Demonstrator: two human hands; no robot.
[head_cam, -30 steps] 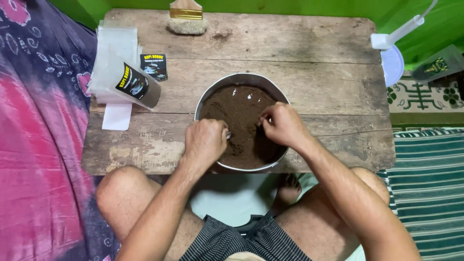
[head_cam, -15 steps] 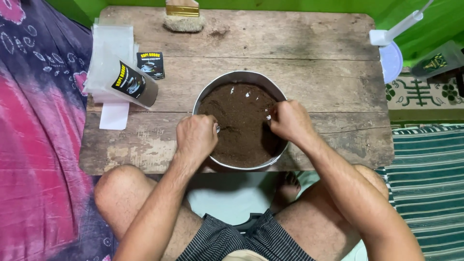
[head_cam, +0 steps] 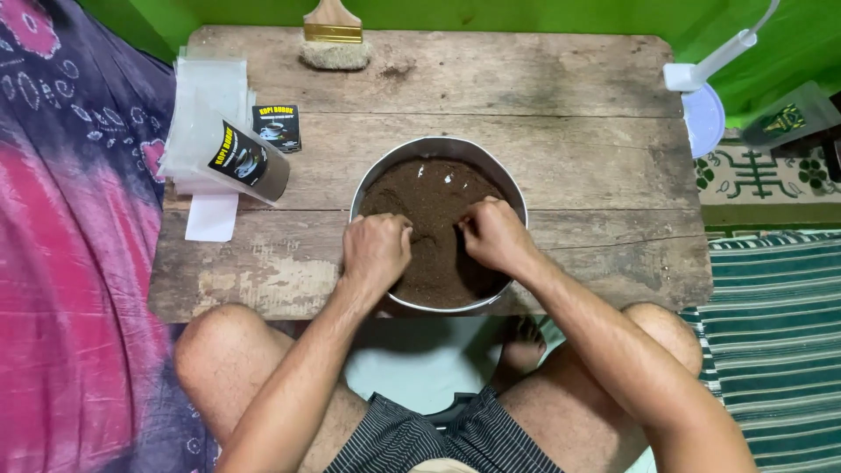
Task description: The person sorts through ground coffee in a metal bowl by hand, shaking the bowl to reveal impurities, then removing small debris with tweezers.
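Brown powder (head_cam: 429, 210) filled a round metal bowl (head_cam: 372, 180), which sat on the near half of a worn wooden table (head_cam: 561, 96), its near rim overhanging the table edge slightly. A few pale flecks lay on the powder surface toward the far rim.

My left hand (head_cam: 375, 252) was curled into a loose fist, knuckles up, resting in the powder at the bowl's left side. My right hand (head_cam: 496, 235) was likewise curled and pressed into the powder at the right side. The two hands were near each other but not touching, with a strip of powder between them. Whether either fist enclosed powder could not be determined, as the fingertips were hidden.

To the left of the bowl, a filled pouch with a black label (head_cam: 250, 164) lay tilted on a stack of clear plastic bags (head_cam: 210, 96). A small black label card (head_cam: 277, 127) lay just beside the pouch. A white paper slip (head_cam: 211, 216) lay under the near end of the stack.

At the far edge of the table, a wide brush (head_cam: 335, 44) lay with its bristles toward me. A white lamp (head_cam: 705, 96) stood off the right corner. My bare knees (head_cam: 219, 350) were below the near table edge.
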